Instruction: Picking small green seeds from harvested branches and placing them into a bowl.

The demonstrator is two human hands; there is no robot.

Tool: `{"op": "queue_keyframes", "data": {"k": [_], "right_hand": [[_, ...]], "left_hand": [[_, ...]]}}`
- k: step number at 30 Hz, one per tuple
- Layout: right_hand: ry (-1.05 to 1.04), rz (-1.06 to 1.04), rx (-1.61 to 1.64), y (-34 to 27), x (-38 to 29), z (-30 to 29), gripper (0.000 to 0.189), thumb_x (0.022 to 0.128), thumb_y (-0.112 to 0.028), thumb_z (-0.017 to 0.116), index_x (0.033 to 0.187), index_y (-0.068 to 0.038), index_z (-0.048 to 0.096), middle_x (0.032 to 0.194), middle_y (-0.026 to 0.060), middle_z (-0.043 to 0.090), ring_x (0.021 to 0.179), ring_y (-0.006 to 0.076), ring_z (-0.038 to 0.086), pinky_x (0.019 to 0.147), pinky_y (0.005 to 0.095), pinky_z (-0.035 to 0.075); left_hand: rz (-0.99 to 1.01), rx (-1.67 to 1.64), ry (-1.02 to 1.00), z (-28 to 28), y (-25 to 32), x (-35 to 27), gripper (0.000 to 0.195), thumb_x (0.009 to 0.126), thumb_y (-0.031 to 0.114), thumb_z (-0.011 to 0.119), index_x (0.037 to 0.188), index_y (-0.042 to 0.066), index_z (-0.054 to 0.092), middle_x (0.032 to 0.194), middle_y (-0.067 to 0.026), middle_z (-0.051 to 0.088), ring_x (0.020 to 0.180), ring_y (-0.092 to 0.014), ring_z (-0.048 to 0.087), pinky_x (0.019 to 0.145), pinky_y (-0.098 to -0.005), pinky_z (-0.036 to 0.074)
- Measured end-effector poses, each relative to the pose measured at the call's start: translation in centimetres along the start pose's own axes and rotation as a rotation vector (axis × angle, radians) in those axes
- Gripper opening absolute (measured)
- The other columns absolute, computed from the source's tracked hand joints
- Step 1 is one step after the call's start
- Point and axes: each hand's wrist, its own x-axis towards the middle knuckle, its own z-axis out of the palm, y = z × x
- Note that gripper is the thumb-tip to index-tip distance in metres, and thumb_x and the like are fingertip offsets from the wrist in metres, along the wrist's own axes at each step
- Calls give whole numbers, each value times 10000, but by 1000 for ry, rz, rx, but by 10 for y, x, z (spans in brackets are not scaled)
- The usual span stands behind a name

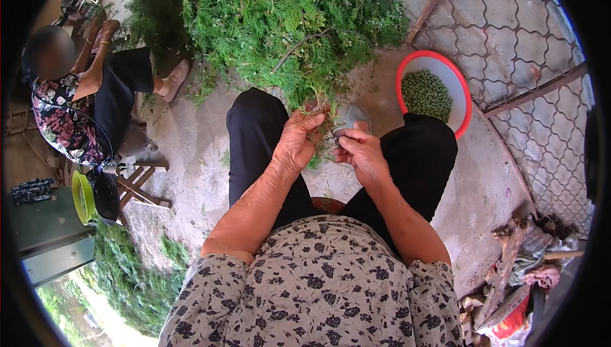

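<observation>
My left hand [301, 133] is closed around a thin conifer sprig [329, 118] between my knees. Close to its right side, my right hand [361, 152] has thumb and fingers drawn together; whether something small is pinched there cannot be made out. Just beyond my hands rises a large heap of green conifer branches [286, 17], dotted with small pale-green cones. To the right of the heap, by my right knee, stands a white basin with a red rim [461, 94]. Many small green cones [426, 93] lie inside it.
On the left, another person [71, 103] sits with raised hands near the heap. A wooden folding stool [143, 184] and a yellow-green basin [83, 196] are behind them. More branches [129, 270] lie lower left. A metal lattice [515, 46] lines the right; mixed clutter [513, 280] sits lower right.
</observation>
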Motion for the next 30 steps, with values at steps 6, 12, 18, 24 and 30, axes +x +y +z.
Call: {"op": "queue_keyframes", "data": {"k": [6,12,18,24,30], "right_hand": [[46,208,107,16,0,5,145,858,-52,524,985,14,548,786,55,580,650,141,586,541,247,505],[-104,-22,226,11,6,13,165,849,-40,543,1003,16,553,804,53,592,659,131,578,565,256,494],[-118,35,342,10,6,22,200,819,-11,577,1015,18,557,810,54,592,654,133,569,550,249,475],[-58,49,314,14,12,21,170,815,-17,584,981,18,577,805,67,599,613,127,559,504,247,461],[43,-144,-142,6,8,17,83,772,-53,638,786,7,583,633,37,572,474,106,516,419,229,414]], "left_hand": [[48,-163,-13,1,-5,1,355,820,-35,511,1164,2,436,1113,-140,548,1035,-248,531,925,-361,428],[61,-119,-52,-1,-6,-1,353,826,-67,461,1170,4,427,1130,-149,531,1041,-262,524,923,-370,430],[69,-125,-7,6,-5,-3,353,817,-84,465,1155,16,430,1141,-147,524,1058,-261,513,910,-377,435],[104,-55,-49,2,-11,-2,360,810,-69,489,1152,18,418,1135,-150,525,1052,-264,512,893,-379,433],[-9,-36,-122,-4,-5,-3,611,753,-52,561,1291,1,277,1126,-179,521,1033,-281,518,883,-401,417]]}}
